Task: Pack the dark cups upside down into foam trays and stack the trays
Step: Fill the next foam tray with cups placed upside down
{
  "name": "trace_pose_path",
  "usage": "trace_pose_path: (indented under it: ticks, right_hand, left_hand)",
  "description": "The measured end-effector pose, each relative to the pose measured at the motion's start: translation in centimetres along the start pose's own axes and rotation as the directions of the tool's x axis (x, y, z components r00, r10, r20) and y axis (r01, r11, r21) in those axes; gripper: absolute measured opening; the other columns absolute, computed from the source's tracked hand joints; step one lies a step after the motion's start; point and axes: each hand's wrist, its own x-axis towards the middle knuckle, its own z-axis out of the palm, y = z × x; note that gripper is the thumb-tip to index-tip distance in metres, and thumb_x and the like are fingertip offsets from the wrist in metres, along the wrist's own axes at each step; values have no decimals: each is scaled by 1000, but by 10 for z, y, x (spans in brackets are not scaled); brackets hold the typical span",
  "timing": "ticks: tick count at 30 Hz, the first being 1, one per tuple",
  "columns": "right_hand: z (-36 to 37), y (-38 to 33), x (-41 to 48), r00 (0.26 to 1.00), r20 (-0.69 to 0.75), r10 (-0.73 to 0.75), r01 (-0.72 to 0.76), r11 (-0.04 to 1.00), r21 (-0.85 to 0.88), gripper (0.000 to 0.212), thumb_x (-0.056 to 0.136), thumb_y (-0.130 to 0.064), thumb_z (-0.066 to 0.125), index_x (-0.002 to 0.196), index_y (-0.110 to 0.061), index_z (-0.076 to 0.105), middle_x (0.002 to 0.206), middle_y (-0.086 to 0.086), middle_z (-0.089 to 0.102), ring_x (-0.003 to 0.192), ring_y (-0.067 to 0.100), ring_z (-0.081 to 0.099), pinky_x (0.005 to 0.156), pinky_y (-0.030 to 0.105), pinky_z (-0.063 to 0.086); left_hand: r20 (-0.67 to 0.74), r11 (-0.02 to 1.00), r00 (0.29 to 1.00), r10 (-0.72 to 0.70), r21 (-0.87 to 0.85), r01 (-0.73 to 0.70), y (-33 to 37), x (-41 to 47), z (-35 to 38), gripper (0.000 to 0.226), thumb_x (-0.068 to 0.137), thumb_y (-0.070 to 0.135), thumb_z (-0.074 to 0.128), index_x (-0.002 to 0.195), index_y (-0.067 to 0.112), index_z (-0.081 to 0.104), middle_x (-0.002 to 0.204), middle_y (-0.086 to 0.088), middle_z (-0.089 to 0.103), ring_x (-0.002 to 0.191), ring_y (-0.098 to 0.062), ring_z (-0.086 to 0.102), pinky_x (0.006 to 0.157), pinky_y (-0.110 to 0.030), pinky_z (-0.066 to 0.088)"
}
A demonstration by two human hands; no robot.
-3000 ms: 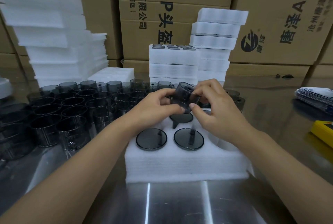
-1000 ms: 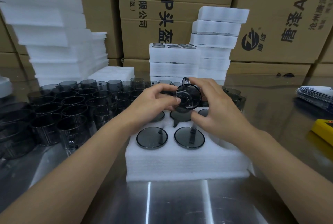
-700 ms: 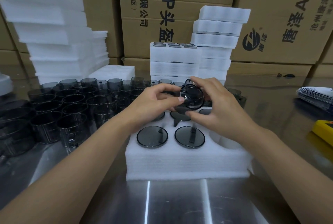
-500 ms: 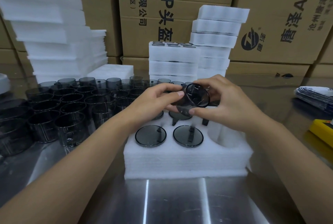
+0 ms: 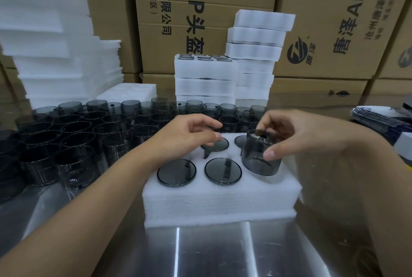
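At the front-right pocket of the tray, by its right edge, my right hand grips an inverted cup mostly above the foam, my left hand hangs loosely curled, empty, over the back row, and loose cups crowd the left side.

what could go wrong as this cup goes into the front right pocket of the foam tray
The cup, held only by thumb and fingertips of the right hand, stands well proud of the foam tray; pushed down tilted, its rim could catch the foam. If its handle misses the slot, it may not sit flush like the seated cups, and a stacked tray could rock. The left hand hangs close to the loose cups and might knock one.
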Motion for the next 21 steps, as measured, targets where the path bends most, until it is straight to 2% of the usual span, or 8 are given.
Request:
trace_pose_path:
  ticks: [5, 11, 14, 18, 21]
  right_hand:
    - [-6, 6, 0, 999, 31, 37, -35, 997, -72, 69, 29, -74, 81, 82, -34, 62, 73, -8, 48, 70, 13, 48, 67, 37, 39]
    - [-5, 5, -5, 997, 55, 62, -53, 987, -151, 65, 36, -61, 83, 86, -28, 59, 72, -8, 51, 67, 11, 51, 65, 36, 42]
    - [-5, 2, -6, 993, 57, 99, -87, 979, -183, 69, 35, -63, 83, 89, -29, 58, 73, -9, 52, 66, 10, 52, 64, 35, 43]
    - [1, 1, -2, 983, 110, 145, -107, 951, -289, 68, 32, -70, 79, 84, -33, 56, 64, -17, 47, 58, 1, 45, 57, 24, 37]
    - [2, 2, -2, 972, 128, 197, -146, 933, -330, 73, 26, -78, 77, 83, -40, 55, 65, -18, 50, 59, 0, 47, 59, 24, 39]
  left_hand:
    - [23, 1000, 1000, -1, 8, 1, -1, 1, -1, 18, 87, 27, 67, 105, 30, 66, 96, 9, 74, 88, -3, 69, 64, -3, 41]
    - [41, 1000, 999, 15, 7, -15, -4, 1, -2, 16, 88, 26, 67, 102, 32, 67, 96, 10, 74, 91, -5, 69, 89, -26, 46]
    - [43, 1000, 999, 16, 3, -16, -5, 0, -1, 16, 87, 26, 67, 102, 31, 68, 96, 9, 74, 91, -5, 69, 90, -26, 46]
    - [43, 1000, 999, 12, 3, -12, -4, 2, -1, 15, 87, 24, 68, 102, 29, 68, 96, 9, 74, 91, -5, 69, 91, -26, 47]
    - [45, 1000, 999, 13, 5, -13, -3, 1, -1, 16, 87, 23, 68, 103, 28, 68, 96, 8, 74, 91, -4, 69, 90, -24, 47]
